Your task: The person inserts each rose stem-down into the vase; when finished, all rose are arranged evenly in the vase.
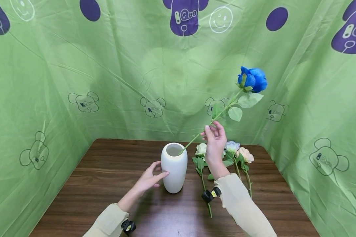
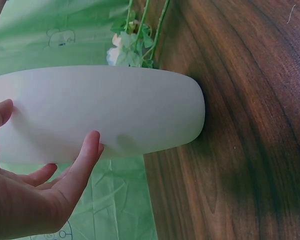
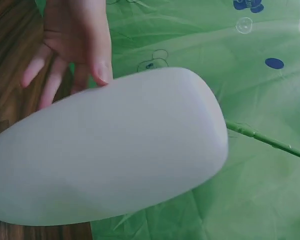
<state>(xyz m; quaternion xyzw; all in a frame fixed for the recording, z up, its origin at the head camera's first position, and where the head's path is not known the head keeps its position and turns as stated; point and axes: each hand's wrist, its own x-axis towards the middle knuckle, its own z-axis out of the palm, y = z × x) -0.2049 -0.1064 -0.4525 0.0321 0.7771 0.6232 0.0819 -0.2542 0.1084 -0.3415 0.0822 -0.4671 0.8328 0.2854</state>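
A white vase (image 1: pixel 174 174) stands upright on the table. My left hand (image 1: pixel 148 179) rests on its left side, thumb across the front and the other fingers spread beside it; the left wrist view shows the hand (image 2: pixel 50 192) against the vase wall (image 2: pixel 110 107). My right hand (image 1: pixel 216 146) pinches the stem of an artificial blue rose (image 1: pixel 256 80) between thumb and fingers. The rose slants up to the right, and its stem's lower end lies in the vase mouth. In the right wrist view the stem (image 3: pixel 265 139) shows beyond the vase rim; the bloom is out of frame.
Right of the vase lie a white rose (image 1: pixel 201 149), a pale blue rose (image 1: pixel 232 146) and a peach rose (image 1: pixel 245 154), partly hidden by the right arm. The dark wooden table (image 1: pixel 106 184) is enclosed by a green printed cloth (image 1: pixel 121 65).
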